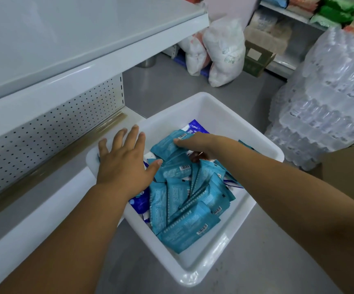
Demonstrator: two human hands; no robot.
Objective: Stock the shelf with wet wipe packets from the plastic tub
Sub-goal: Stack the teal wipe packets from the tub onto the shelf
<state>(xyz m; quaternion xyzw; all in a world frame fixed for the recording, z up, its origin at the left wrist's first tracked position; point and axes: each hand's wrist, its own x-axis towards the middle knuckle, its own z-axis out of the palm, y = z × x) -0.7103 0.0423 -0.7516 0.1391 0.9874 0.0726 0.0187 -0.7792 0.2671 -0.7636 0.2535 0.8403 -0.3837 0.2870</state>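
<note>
A white plastic tub [210, 107] stands on the grey floor beside the white shelf [51, 200]. It holds several teal wet wipe packets [184, 228] with barcodes, and a few darker blue packets underneath. My right hand [195, 143] reaches into the tub and grips one teal packet [168, 145] near the top of the pile, thumb curled over its edge. My left hand [123, 160] is spread flat with straight fingers over the tub's left rim, thumb touching the packets.
The lowest shelf board runs along the left under a perforated white back panel [51, 132]. Stacked shrink-wrapped water bottles [328, 98] stand at the right, white sacks [220, 52] and a cardboard box [256, 58] behind the tub, another box [345, 170] at the right edge.
</note>
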